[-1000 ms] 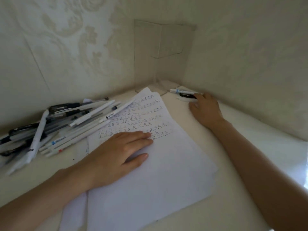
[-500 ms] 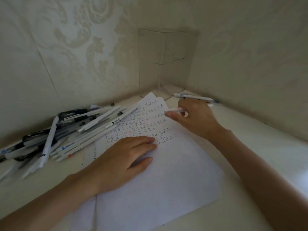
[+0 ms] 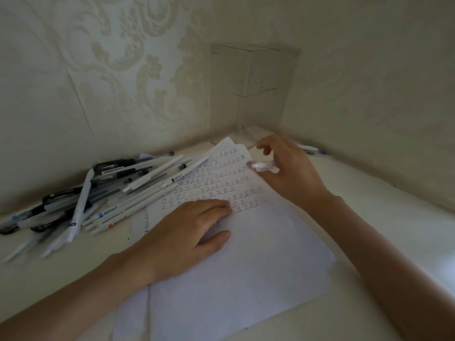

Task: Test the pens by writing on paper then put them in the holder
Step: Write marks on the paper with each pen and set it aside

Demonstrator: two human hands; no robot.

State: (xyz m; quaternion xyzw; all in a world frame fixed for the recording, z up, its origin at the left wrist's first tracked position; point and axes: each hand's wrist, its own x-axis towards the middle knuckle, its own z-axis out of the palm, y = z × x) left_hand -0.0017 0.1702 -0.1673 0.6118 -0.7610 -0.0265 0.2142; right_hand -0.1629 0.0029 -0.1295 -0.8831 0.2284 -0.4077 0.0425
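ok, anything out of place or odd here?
The pens lie in a loose crisscross heap left of the paper, some overlapping its edge. One stray pen lies by the right wall. Sheets are fanned unevenly.

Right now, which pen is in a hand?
The pale pen gripped by the right hand, over the paper; the other pens lie loose on the table.

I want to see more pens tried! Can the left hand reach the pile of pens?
Probably yes. The left hand lies flat on the paper, and the pile of pens sits right beside it on the table, with nothing between them.
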